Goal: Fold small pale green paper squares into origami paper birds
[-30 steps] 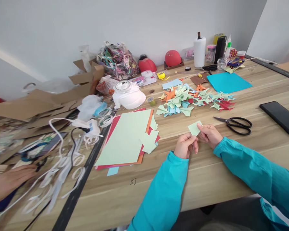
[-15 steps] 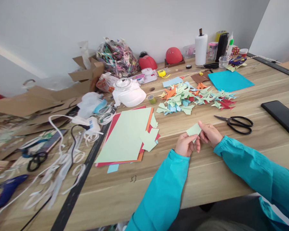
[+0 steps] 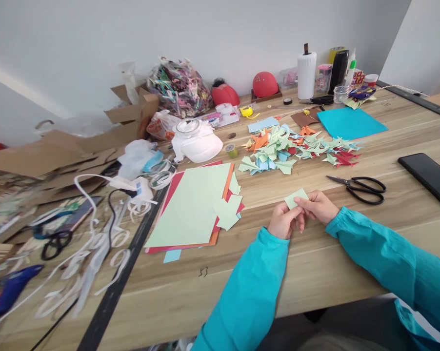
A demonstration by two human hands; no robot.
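Observation:
A small pale green piece of paper [image 3: 294, 197] is held between both hands, just above the wooden table. My left hand [image 3: 284, 222] pinches its lower left side, thumb on top. With thumb and fingers my right hand [image 3: 318, 207] grips its lower right side, the thumb close to the left one. Beyond the hands lies a heap of folded paper cranes [image 3: 276, 146] in green, orange, blue and red. Black-handled scissors [image 3: 366, 188] lie right of the right hand. To the left, loose green paper pieces [image 3: 228, 212] rest on a stack of coloured sheets [image 3: 190, 204].
A black phone [image 3: 428, 178] lies at the right, a blue sheet [image 3: 351, 123] behind it. A clear jar [image 3: 196, 139], a yellow tape measure [image 3: 247, 112] and a white bottle [image 3: 306, 75] stand farther back. Cables, a power strip [image 3: 141, 191] and a blue glue gun [image 3: 13, 290] crowd the left.
My right thumb has moved down and left across the paper, from its upper right corner to beside the left thumb. More of the paper's upper edge now shows.

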